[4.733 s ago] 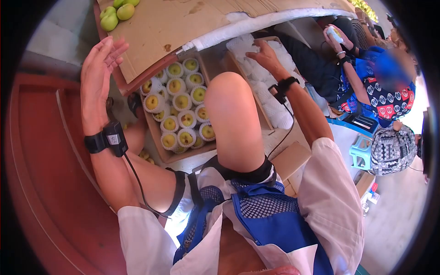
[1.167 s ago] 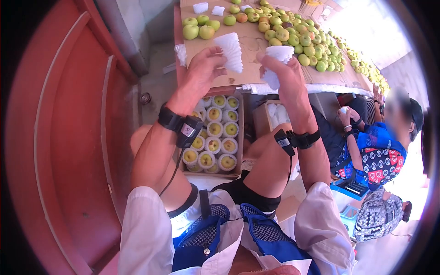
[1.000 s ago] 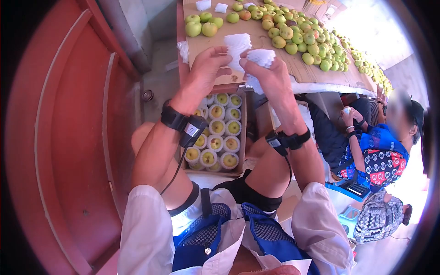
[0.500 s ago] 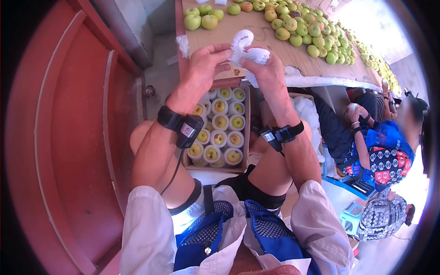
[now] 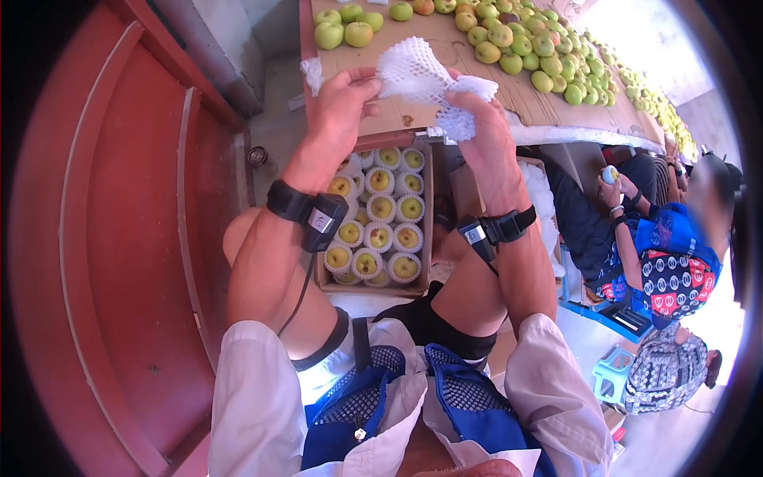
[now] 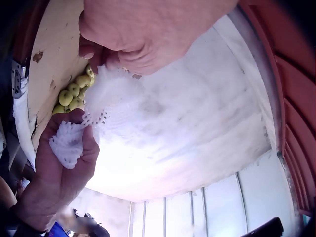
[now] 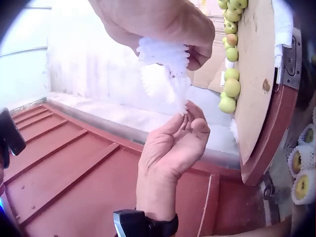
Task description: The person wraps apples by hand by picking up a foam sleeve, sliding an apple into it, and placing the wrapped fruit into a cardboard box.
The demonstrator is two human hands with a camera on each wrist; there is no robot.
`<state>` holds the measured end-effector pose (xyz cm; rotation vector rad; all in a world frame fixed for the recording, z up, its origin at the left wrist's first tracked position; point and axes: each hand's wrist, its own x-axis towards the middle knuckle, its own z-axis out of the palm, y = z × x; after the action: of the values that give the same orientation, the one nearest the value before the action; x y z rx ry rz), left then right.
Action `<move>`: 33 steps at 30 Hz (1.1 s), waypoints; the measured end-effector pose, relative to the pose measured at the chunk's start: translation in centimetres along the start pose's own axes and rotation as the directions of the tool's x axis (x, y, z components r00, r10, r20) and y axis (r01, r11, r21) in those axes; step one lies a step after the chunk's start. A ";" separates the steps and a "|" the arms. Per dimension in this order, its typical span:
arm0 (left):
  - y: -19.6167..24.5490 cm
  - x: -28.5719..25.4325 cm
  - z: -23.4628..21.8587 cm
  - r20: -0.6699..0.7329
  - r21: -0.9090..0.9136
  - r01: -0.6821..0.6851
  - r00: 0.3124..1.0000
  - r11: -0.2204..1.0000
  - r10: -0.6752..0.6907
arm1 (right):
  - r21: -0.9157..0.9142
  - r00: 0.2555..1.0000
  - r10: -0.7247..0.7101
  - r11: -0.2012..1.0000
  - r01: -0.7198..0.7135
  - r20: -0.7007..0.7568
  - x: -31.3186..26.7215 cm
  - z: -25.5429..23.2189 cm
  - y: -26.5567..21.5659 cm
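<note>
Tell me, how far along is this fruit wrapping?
Done: the cardboard box between the knees looks full of green-yellow fruits in white foam sleeves. In hand: the left hand and right hand pull open a white foam net sleeve, no fruit inside. Left: many bare green fruits lie on the cardboard-covered table.

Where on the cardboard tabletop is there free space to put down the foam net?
The bare cardboard just beyond the hands, between the three green pears at the left corner and the long pear pile on the right. The box below is full of netted fruit.
</note>
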<state>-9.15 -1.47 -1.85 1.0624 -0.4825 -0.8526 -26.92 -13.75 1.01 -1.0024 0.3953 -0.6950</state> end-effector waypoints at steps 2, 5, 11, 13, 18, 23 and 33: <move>0.0 0.1 -0.1 0.020 -0.036 -0.004 1.000 0.999 0.004 | 0.060 1.000 0.016 0.998 -0.016 -0.006 0.0 -0.2 -0.1; 0.0 0.2 -0.2 0.043 -0.090 0.031 0.999 0.995 -0.027 | 0.139 0.998 0.068 0.988 -0.068 0.004 0.3 -0.8 -0.1; 0.3 0.0 -0.1 0.077 -0.106 0.031 0.997 0.994 -0.023 | -0.498 0.993 -0.073 0.867 0.020 -0.088 0.2 -1.1 0.9; 0.4 -0.1 0.0 0.086 -0.080 0.026 0.996 0.996 -0.019 | -0.477 0.994 -0.069 0.879 0.019 -0.088 0.0 -0.9 0.9; 0.5 -0.3 0.1 0.115 0.002 0.037 0.993 0.999 -0.037 | -0.416 0.997 -0.021 0.909 -0.011 -0.071 -0.6 0.1 0.6; 0.7 -1.0 1.1 0.133 0.106 -0.009 0.991 0.994 -0.005 | -0.585 0.995 -0.025 0.810 -0.037 -0.098 -0.9 1.1 0.2; 0.6 -2.2 1.1 0.237 0.118 -0.001 0.971 0.993 -0.027 | -0.325 0.989 -0.080 0.945 0.037 -0.122 -0.9 -0.5 1.0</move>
<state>-11.04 -0.21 -0.74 1.0762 -0.7360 -0.9790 -27.50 -13.06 -0.15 -1.2848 0.6129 -0.7693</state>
